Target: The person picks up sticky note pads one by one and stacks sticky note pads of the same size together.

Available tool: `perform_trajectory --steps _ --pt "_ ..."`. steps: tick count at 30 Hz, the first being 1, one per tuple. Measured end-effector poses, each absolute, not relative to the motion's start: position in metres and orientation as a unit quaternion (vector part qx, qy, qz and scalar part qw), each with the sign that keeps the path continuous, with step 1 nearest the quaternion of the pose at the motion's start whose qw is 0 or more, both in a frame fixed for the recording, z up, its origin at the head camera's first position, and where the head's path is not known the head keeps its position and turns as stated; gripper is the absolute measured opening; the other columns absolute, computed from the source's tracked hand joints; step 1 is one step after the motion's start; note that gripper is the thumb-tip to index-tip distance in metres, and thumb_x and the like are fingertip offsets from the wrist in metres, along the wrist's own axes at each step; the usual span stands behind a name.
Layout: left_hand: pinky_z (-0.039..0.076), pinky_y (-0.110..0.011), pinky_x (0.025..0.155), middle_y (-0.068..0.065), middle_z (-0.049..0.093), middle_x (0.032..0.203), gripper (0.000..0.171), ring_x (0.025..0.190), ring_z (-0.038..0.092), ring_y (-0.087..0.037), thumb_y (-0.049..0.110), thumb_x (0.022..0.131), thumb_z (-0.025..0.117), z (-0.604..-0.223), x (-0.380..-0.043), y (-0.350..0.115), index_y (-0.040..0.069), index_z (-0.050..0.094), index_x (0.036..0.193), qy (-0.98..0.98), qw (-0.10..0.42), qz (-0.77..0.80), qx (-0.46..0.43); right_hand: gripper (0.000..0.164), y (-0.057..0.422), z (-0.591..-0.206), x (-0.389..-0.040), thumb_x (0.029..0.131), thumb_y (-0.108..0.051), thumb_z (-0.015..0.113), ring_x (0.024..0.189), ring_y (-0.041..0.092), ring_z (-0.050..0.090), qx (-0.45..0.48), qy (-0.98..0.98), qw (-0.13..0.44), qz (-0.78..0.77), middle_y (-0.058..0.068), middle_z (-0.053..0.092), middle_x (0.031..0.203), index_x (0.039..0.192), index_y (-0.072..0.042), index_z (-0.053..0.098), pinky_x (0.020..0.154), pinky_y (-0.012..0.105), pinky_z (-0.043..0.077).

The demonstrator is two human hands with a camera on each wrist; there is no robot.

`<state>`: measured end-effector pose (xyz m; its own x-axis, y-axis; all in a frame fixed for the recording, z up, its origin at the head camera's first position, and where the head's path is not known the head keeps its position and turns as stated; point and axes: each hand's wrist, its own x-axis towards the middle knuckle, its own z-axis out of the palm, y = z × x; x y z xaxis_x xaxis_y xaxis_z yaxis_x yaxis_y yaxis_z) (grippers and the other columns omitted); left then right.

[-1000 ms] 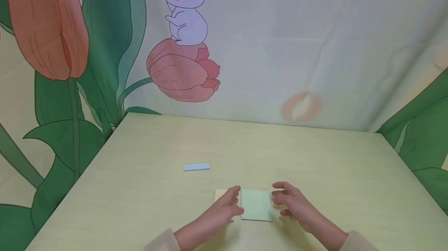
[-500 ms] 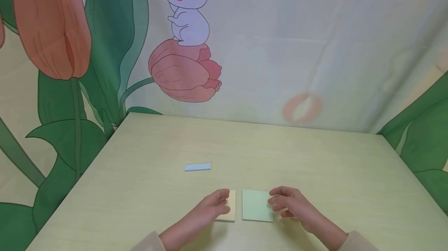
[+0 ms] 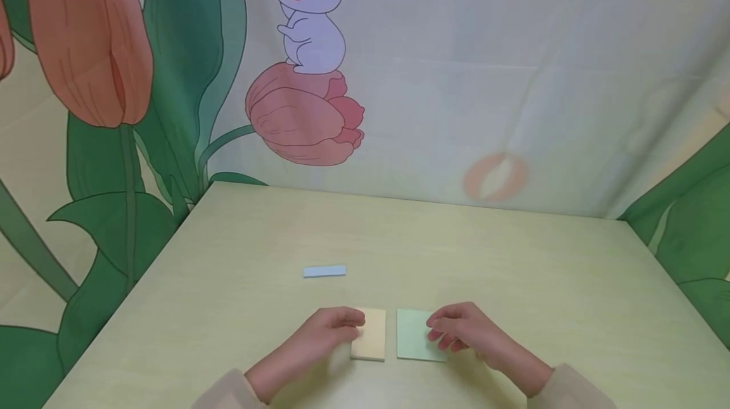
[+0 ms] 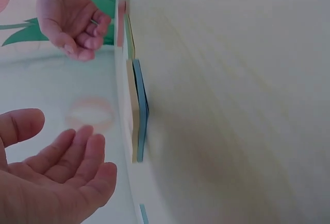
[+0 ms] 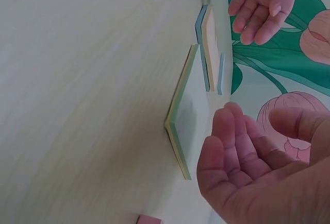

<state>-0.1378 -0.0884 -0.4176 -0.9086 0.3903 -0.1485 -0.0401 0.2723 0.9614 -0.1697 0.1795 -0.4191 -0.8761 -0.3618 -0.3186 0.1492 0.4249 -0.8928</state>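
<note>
A pale yellow square pad of paper [image 3: 369,336] lies on the table, stacked on a blue pad [image 4: 141,116] whose edge shows in the left wrist view. To its right lies a light green square pad [image 3: 412,336] with a pale yellowish layer under it [image 5: 177,154]. My left hand [image 3: 322,333] hovers at the yellow pad's left side, fingers relaxed and holding nothing. Over the green pad's right edge hangs my right hand [image 3: 470,336], its fingers loosely bent around empty air; it hides part of that pad.
A narrow light blue strip [image 3: 324,271] lies farther back on the table, left of the pads. A small pink piece [image 5: 149,219] shows at the bottom of the right wrist view. Behind the table [image 3: 485,250] hangs a curtain [image 3: 422,92] printed with tulips and a rabbit.
My left hand has moved left from between the pads, uncovering most of the yellow pad. My right hand has shifted slightly left over the green pad's edge. The pads stay in place.
</note>
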Motion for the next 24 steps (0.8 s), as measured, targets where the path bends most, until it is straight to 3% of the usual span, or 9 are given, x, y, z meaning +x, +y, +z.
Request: perform_trajectory --steps 6,14,24 --pt "0.044 -0.039 0.086 -0.013 0.061 0.108 0.030 0.101 0.055 -0.022 0.016 0.085 0.054 -0.420 -0.152 -0.101 -0.002 0.057 0.110 0.806 0.165 0.559 0.102 0.029 0.175 -0.415 -0.171 0.083 -0.019 0.053 0.067 0.016 0.058 -0.072 0.809 0.250 -0.527 0.004 0.065 0.079 0.098 0.005 0.059 0.061 0.028 0.045" --pt "0.045 -0.036 0.083 -0.004 0.063 0.099 0.023 0.094 0.056 -0.016 0.013 0.084 0.056 -0.420 -0.170 -0.113 0.003 0.061 0.104 0.855 0.112 0.503 0.057 0.028 0.174 -0.417 -0.174 0.083 -0.017 0.053 0.065 0.014 0.058 -0.074 0.812 0.251 -0.521 0.004 0.065 0.079 0.098 0.005 0.060 0.061 0.028 0.045" --pt "0.046 -0.033 0.076 -0.010 0.059 0.110 0.030 0.095 0.055 -0.022 0.009 0.081 0.057 -0.417 -0.190 -0.131 0.004 0.058 0.111 0.897 0.050 0.438 0.038 0.031 0.187 -0.418 -0.177 0.083 -0.021 0.056 0.062 0.014 0.056 -0.061 0.822 0.234 -0.515 0.005 0.065 0.079 0.098 0.006 0.060 0.061 0.029 0.046"
